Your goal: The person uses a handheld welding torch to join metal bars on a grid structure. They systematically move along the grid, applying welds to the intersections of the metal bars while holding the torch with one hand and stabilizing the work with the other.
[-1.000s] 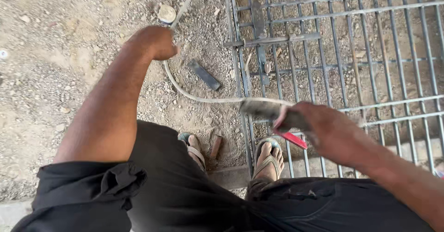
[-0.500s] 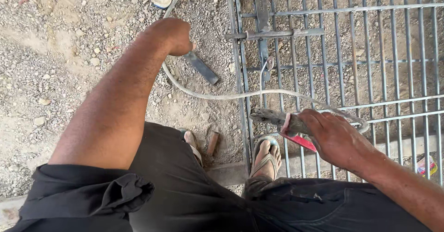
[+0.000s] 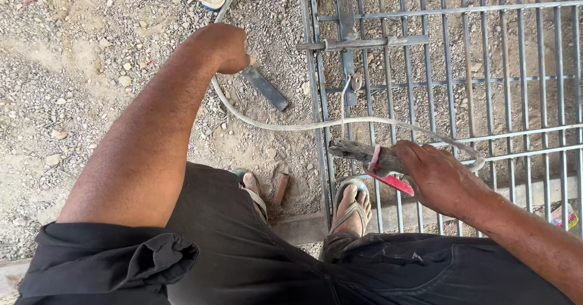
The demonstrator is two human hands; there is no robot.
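Looking down from head height, a welding holder (image 3: 379, 159) with a red lever is seen clenched in the right hand (image 3: 440, 180) over a steel grille (image 3: 461, 68) laid flat on gravel, a thin rod (image 3: 344, 107) rising from its tip toward the latch (image 3: 347, 34). The left hand (image 3: 221, 47) is closed in a fist beside the pale cable (image 3: 273, 123), though whether anything is held in it cannot be told. Sandalled feet (image 3: 351, 205) are planted by the frame under the holder, so bare toes could likely be burned by sparks, and the looped cable could be snagged or tripped over.
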